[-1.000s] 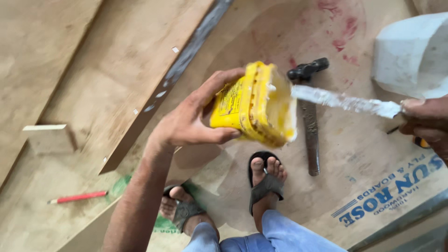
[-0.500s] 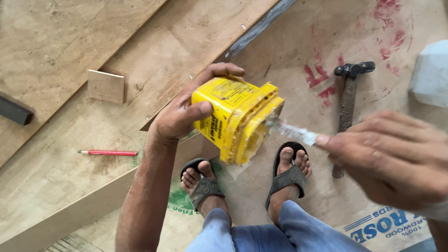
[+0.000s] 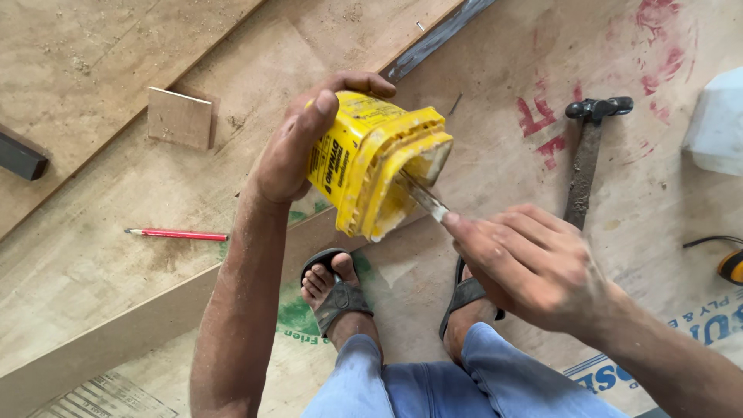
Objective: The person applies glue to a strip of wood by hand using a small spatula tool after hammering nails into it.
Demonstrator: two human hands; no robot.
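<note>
- Underfoot, plywood sheets (image 3: pixel 101 255) covered the floor; the person stood on them in dark sandals (image 3: pixel 340 298) and blue jeans (image 3: pixel 433 379).
- Left hand (image 3: pixel 298 147) was clenched around the side of a yellow plastic tub (image 3: pixel 371 166), held tilted above the feet with its open mouth facing the right hand.
- Right hand (image 3: pixel 534 263) gripped a thin metal blade (image 3: pixel 422 197), whose tip reached inside the tub's mouth.
- Hammer (image 3: pixel 586 159) lay on the plywood just beyond the right hand.
- White block (image 3: pixel 716 124) sat at the right edge.
- Red pencil (image 3: pixel 176 234) lay left of the forearm.
- Small square offcut (image 3: pixel 179 118) rested further up.
</note>
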